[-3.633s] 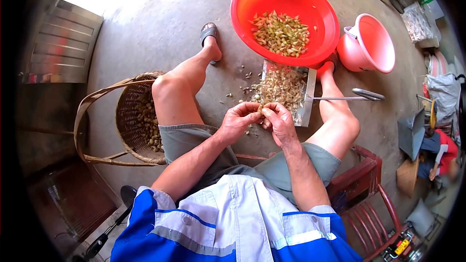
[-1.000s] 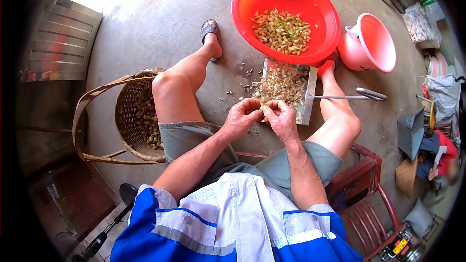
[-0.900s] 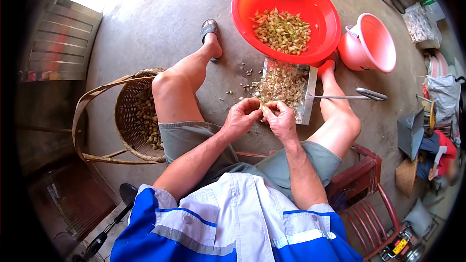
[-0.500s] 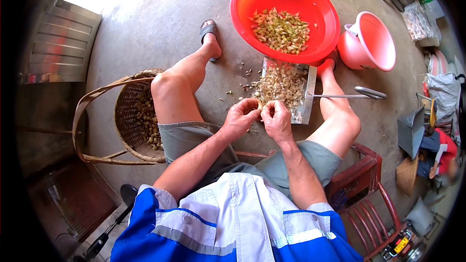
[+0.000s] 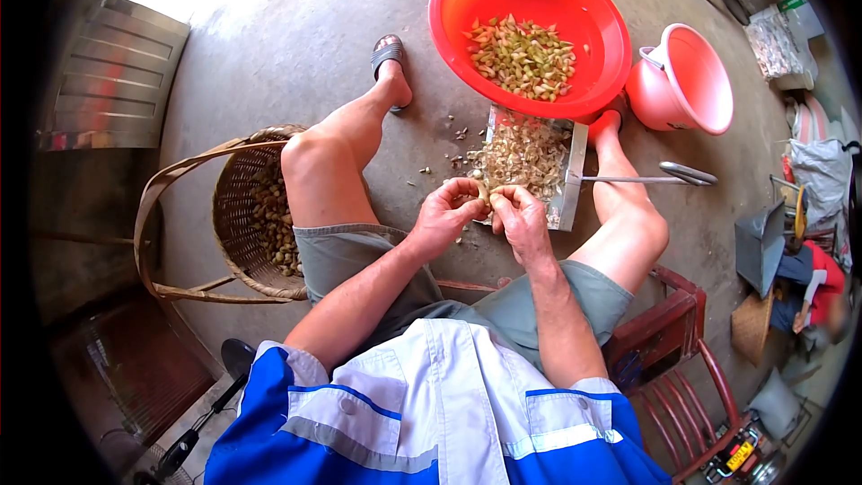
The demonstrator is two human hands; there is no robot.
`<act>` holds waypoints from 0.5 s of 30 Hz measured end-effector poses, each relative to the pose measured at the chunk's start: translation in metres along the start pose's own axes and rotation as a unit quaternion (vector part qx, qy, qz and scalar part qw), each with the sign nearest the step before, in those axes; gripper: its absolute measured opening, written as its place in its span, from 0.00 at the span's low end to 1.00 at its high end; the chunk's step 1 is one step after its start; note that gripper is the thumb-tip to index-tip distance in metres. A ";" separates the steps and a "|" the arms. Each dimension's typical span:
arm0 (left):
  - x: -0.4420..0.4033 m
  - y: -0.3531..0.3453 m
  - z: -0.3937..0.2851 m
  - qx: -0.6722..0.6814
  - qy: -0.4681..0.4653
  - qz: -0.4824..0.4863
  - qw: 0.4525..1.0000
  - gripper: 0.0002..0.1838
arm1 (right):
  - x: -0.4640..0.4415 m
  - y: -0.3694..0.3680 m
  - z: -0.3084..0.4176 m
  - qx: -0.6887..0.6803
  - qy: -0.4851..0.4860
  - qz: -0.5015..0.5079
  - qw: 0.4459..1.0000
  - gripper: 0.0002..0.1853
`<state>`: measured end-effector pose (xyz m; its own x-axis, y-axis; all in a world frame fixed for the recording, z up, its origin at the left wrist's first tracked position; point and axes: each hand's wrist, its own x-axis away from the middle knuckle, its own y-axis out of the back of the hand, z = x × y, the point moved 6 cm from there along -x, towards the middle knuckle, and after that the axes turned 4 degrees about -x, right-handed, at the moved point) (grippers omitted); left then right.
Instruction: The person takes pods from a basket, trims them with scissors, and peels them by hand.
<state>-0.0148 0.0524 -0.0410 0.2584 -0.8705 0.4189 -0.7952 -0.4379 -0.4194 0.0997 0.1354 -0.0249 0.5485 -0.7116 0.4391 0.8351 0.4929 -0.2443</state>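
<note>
In front of my lap, my left hand (image 5: 444,216) pinches a small clove (image 5: 483,193), tan-skinned and garlic-like, between thumb and fingers. My right hand (image 5: 523,223) meets it there, its thumb and forefinger closed at the clove's right end. What else the right fingertips hold is hidden. Just beyond my hands lies a metal dustpan (image 5: 567,202) heaped with dry papery skins (image 5: 521,157). Farther out, a red basin (image 5: 453,36) holds many pale, pointed peeled cloves (image 5: 521,58). To the left, a woven basket (image 5: 235,238) contains unpeeled brownish cloves (image 5: 272,224).
A pink bucket (image 5: 655,90) stands right of the basin. The dustpan's hooked handle (image 5: 687,173) crosses over my right shin. A reddish wooden chair (image 5: 660,332) is at lower right. Another person in a red top (image 5: 824,278) is at the far right. Scraps lie on the concrete floor.
My right hand has shifted slightly right and turned at the fingertips, its thumb now pressing by the clove. My left hand stays nearly in place, still gripping the clove.
</note>
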 end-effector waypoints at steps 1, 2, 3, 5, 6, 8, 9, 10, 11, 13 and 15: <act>0.000 -0.001 0.001 -0.010 -0.002 0.002 1.000 0.13 | 0.000 0.000 -0.002 -0.001 -0.024 0.012 1.000 0.04; -0.001 -0.002 0.002 -0.019 -0.004 0.004 1.000 0.12 | 0.000 0.001 -0.003 -0.003 -0.029 0.011 1.000 0.04; -0.001 -0.004 0.002 -0.029 -0.006 0.006 1.000 0.12 | -0.001 0.000 -0.004 -0.006 -0.035 0.011 0.999 0.04; -0.001 -0.004 0.002 -0.030 -0.004 0.008 1.000 0.13 | -0.002 0.000 -0.005 -0.005 -0.037 0.015 0.999 0.05; 0.000 -0.004 0.001 -0.031 -0.003 0.008 0.999 0.13 | -0.002 0.000 -0.005 -0.001 -0.034 0.019 0.999 0.05; 0.000 -0.005 0.000 -0.026 -0.004 0.009 1.000 0.13 | -0.004 0.000 -0.006 0.009 -0.024 0.026 0.999 0.05; 0.001 -0.005 -0.001 -0.023 -0.005 0.009 1.000 0.13 | -0.005 0.001 -0.007 0.015 -0.018 0.028 0.999 0.05; 0.001 -0.005 -0.001 -0.021 -0.006 0.010 1.000 0.13 | -0.006 0.002 -0.008 0.022 -0.013 0.031 0.999 0.05; 0.001 -0.005 -0.001 -0.019 -0.007 0.010 1.000 0.13 | -0.006 0.003 -0.008 0.029 -0.010 0.030 0.999 0.04; 0.001 -0.005 -0.001 -0.019 -0.008 0.011 1.000 0.13 | -0.005 0.002 -0.007 0.041 -0.005 0.029 0.999 0.04; 0.001 -0.003 0.000 -0.023 -0.007 0.012 1.000 0.13 | -0.005 0.002 -0.007 0.039 -0.002 0.029 0.999 0.04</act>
<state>-0.0118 0.0531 -0.0397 0.2462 -0.8837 0.3982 -0.8259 -0.4062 -0.3909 0.0988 0.1368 -0.0336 0.5961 -0.6786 0.4292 0.7955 0.5717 -0.2009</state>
